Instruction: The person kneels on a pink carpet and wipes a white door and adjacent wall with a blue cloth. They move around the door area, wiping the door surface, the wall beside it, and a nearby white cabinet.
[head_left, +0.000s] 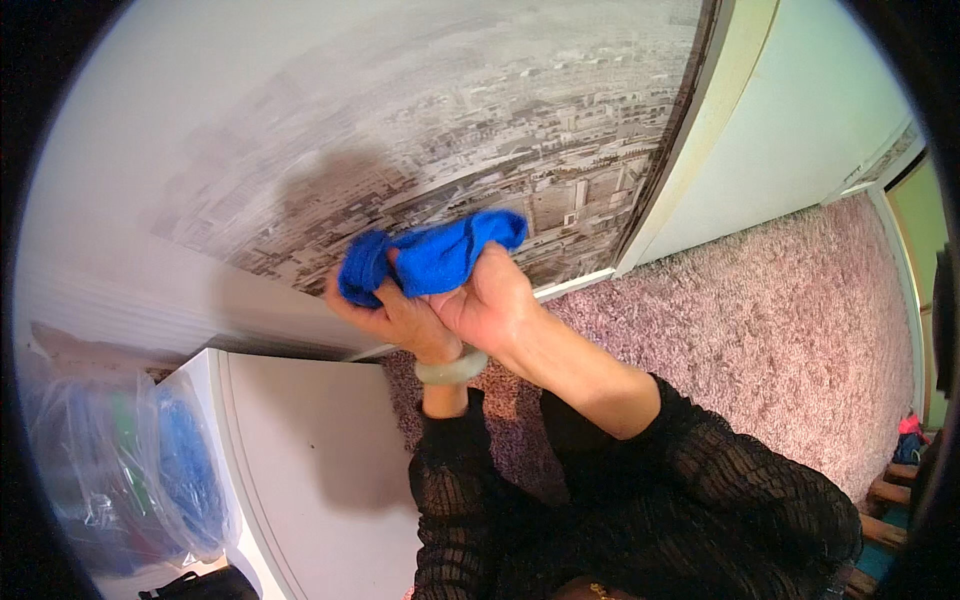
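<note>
A blue cloth (442, 259), bunched up, lies across both hands in front of a wall panel (480, 165) printed with a grey cityscape. My left hand (401, 311), with a pale bangle (451, 369) at its wrist, grips the cloth's left end; its fingers are partly behind the fabric. My right hand (491, 296), palm turned up, has the cloth's right part over its fingers, which are mostly hidden. The two hands touch or nearly touch near the heels of the palms. Whether the cloth touches the panel cannot be told.
A white cabinet (322, 435) stands at the lower left, beside clear plastic bags (187, 465) with blue and green contents. A black item (202, 585) lies near them. Pinkish shaggy carpet (765, 322) covers the floor. A pale door frame (697, 127) borders the panel; a wooden slatted object (885, 531) is lower right.
</note>
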